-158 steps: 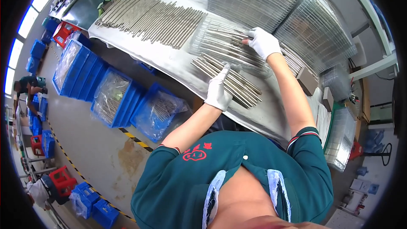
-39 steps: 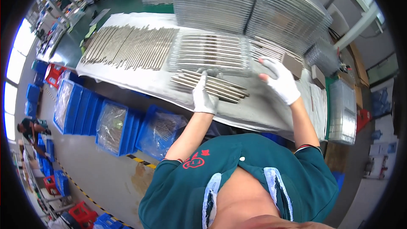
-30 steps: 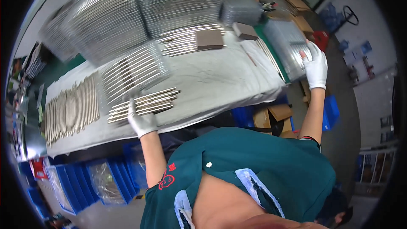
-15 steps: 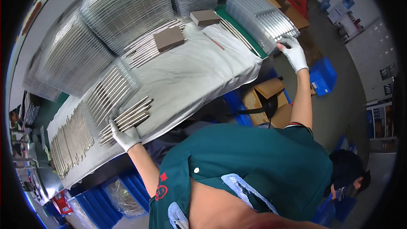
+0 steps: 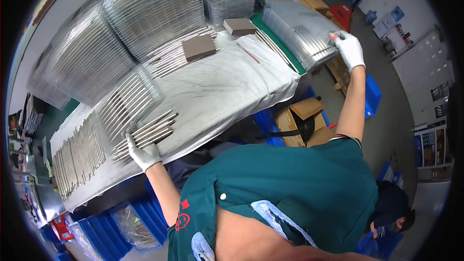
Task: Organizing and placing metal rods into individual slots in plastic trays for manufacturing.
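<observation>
My left hand (image 5: 144, 157), in a white glove, is closed around a bundle of shiny metal rods (image 5: 151, 129) at the table's front left. Just beyond it, a clear plastic tray (image 5: 157, 94) holds a row of similar rods. Many more rods (image 5: 79, 157) lie side by side to the left. Out to the far right, my gloved right hand (image 5: 350, 52) pinches the near right corner of a clear plastic tray (image 5: 285, 17) on top of a stack. Silvery rods show through the plastic there; its layers are hard to tell apart.
Tall stacks of clear trays (image 5: 157, 14) stand along the back. Two grey-brown blocks (image 5: 199, 47) rest on or beside rods, near a thin reddish stick (image 5: 248, 53). An open carton (image 5: 285, 125) and blue bins (image 5: 99, 234) sit below the white cloth (image 5: 217, 82). Another person (image 5: 394, 208) is at lower right.
My right hand has moved slightly outward at the right-hand stack, and hazy clear plastic now covers more of the rods there. My left hand stays on its bundle. The view has shifted a little.
</observation>
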The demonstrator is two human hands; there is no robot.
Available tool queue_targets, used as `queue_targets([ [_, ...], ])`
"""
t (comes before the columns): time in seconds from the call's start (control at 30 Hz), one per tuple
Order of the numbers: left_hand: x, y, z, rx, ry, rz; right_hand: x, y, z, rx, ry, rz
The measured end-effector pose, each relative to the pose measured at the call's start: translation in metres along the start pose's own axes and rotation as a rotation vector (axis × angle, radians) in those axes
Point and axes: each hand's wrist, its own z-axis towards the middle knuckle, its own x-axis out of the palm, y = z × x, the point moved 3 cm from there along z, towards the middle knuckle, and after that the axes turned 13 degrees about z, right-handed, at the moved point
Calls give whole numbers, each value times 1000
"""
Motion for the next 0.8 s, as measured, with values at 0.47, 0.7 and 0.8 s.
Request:
queue_targets([
  [0.47,-5,0,7,28,31,-46,44,-14,-39,98,125,-552],
  [0.7,-7,3,11,37,113,-17,37,-39,-38,-142,149,-377],
  [0.8,-6,3,11,39,93,-7,38,-40,-40,-180,130,-363],
])
